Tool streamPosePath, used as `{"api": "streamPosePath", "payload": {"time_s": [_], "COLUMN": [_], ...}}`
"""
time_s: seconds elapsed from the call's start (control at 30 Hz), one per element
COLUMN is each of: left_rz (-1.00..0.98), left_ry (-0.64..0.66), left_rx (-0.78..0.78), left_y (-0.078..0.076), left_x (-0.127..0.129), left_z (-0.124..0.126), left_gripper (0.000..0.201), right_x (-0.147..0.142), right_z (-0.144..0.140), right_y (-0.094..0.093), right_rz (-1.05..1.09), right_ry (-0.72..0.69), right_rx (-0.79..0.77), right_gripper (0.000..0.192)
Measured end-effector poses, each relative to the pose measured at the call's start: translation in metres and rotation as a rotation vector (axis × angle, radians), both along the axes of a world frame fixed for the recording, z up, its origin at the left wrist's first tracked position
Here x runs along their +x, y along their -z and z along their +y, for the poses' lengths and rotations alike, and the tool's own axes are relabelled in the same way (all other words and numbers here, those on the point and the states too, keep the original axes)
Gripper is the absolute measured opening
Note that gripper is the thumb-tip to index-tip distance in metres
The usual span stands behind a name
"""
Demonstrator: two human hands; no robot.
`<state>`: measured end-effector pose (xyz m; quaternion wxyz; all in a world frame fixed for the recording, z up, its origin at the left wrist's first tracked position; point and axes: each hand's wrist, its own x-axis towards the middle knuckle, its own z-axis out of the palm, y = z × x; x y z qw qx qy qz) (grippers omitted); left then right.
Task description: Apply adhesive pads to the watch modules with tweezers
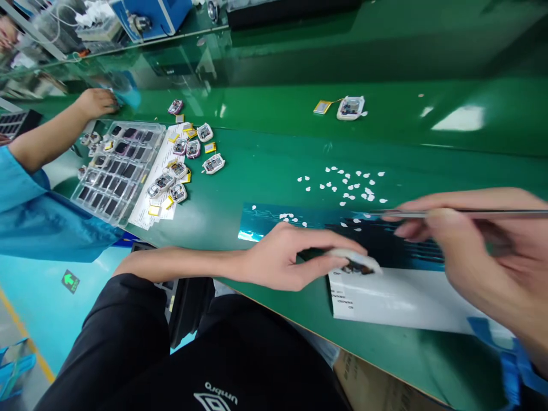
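Between thumb and fingers, my left hand (pixel 285 254) pinches a small white device housing (pixel 357 261), tilted so that its dark inside partly shows. My right hand (pixel 475 245) grips thin metal tweezers (pixel 483 214), pointing left. Their tip is close to small white round stickers lying on a dark blue glossy sheet (pixel 282 220). Many more white tabbed stickers (pixel 351 186) are scattered on the green mat just beyond. Whether the tweezers pinch a sticker I cannot tell. Below the sheet lies a white printed strip (pixel 385 297), partly behind my right hand.
Several open devices with yellow batteries (pixel 177 181) lie on paper at the left, beside a clear compartment tray (pixel 120 171). A co-worker's arm (pixel 55 128) reaches over there. One opened device with its battery (pixel 351 107) sits at the back. A blue box (pixel 149 17) stands behind.
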<state>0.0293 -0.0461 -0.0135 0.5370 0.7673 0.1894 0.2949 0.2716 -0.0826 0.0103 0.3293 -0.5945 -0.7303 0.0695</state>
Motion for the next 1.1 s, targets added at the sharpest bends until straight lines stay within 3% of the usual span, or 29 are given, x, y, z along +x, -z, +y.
{"api": "streamPosePath", "payload": {"time_s": [0.1, 0.17, 0.43, 0.67, 0.97, 1.1], "left_rz": [-0.068, -0.079, 0.194, 0.452, 0.432, 0.421], "left_ry": [0.091, 0.085, -0.022, -0.048, -0.082, -0.040], "left_rx": [0.316, 0.496, 0.944, 1.031, 1.031, 0.974], "left_y": [0.004, 0.006, 0.008, 0.010, 0.017, 0.017], "left_x": [0.002, 0.002, -0.001, 0.000, -0.001, -0.002], "left_z": [-0.001, -0.003, -0.002, -0.001, -0.002, 0.001], "left_gripper": [0.025, 0.025, 0.024, 0.029, 0.027, 0.028], "right_x": [0.002, 0.001, -0.005, 0.000, 0.004, 0.004], "right_z": [0.010, 0.015, 0.018, 0.019, 0.019, 0.019], "right_y": [0.004, 0.005, 0.012, 0.020, 0.018, 0.021], "right_rz": [-0.080, -0.122, -0.121, -0.126, -0.124, -0.098], "right_ry": [-0.205, -0.299, -0.395, -0.409, -0.406, -0.435], "right_rx": [0.073, 0.119, 0.096, 0.104, 0.092, 0.093], "right_gripper": [0.031, 0.034, 0.035, 0.025, 0.019, 0.016]}}
